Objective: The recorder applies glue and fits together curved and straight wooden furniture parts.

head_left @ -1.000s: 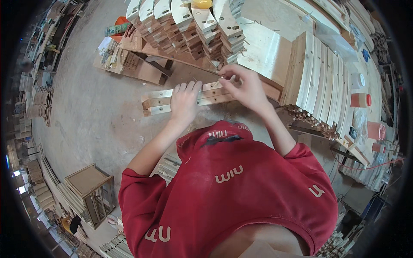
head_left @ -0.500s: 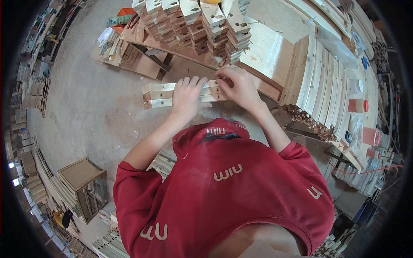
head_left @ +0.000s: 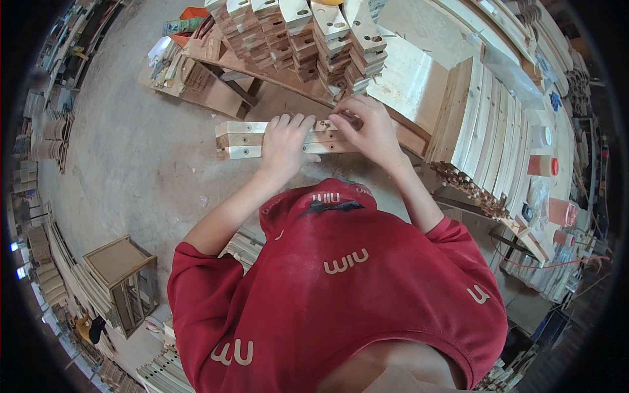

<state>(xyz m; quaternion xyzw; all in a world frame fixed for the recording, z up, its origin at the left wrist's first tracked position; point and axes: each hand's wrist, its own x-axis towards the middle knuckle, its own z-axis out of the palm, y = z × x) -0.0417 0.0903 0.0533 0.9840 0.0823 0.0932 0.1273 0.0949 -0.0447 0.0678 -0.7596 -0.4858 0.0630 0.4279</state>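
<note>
— While the left hand (head_left: 283,141) lies flat, what is under it?

— The slats (head_left: 246,139), a short bundle of pale wooden strips lying side by side. The fingers are spread and pressed down across their tops, palm on the wood, not curled round anything.

— And the right hand (head_left: 370,128)?

— Just beside the left one, at the slats' right end. Its fingers are bent together, pinching at something small on the wood; what it is I cannot tell, the fingers hide it.

— Where do the slats lie?

— Across the bench (head_left: 288,98), their left ends jutting out over the floor (head_left: 131,170), each end showing a small dark hole.

— What is beyond the slats?

— Right behind them, a stack (head_left: 308,39) of curved wooden pieces with round holes, piled in several rows. To the right of the slats a pale board (head_left: 409,82) leans, and past it a row of planks (head_left: 488,134) stands on edge.

— Further out?

— Beyond the planks, some pink and white tubs (head_left: 542,164). To the lower left of the slats, well apart on the floor, a small wooden crate (head_left: 121,272). Nearer than the slats, a red shirt (head_left: 341,288) fills the lower frame.
</note>
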